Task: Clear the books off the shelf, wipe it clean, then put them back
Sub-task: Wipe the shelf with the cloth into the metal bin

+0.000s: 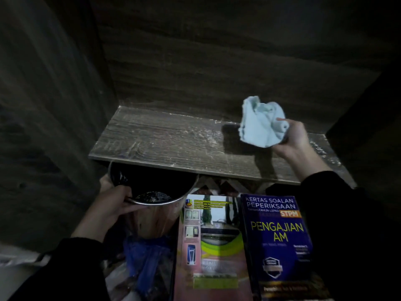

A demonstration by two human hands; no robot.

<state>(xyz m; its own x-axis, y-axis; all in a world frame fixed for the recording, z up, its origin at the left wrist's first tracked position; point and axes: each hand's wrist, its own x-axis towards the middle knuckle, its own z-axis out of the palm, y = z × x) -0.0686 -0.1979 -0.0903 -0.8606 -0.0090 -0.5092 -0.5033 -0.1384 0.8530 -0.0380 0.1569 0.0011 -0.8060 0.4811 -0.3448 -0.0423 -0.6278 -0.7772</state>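
Note:
The wooden shelf (165,140) holds no books and shows pale dust streaks on its board. My right hand (297,140) holds a crumpled light blue cloth (261,122) just above the shelf's right part. My left hand (112,205) grips the rim of a shiny metal bin (152,205) lined with a black bag, held just under the shelf's front edge. Two books lie flat below the shelf: a pink and green one (212,246) and a blue one titled "Pengajian Am" (280,235).
Dark wooden side panels (50,105) and a back panel (217,51) enclose the shelf. A blue plastic bag (147,257) lies below the bin. The right side of the compartment is in deep shadow.

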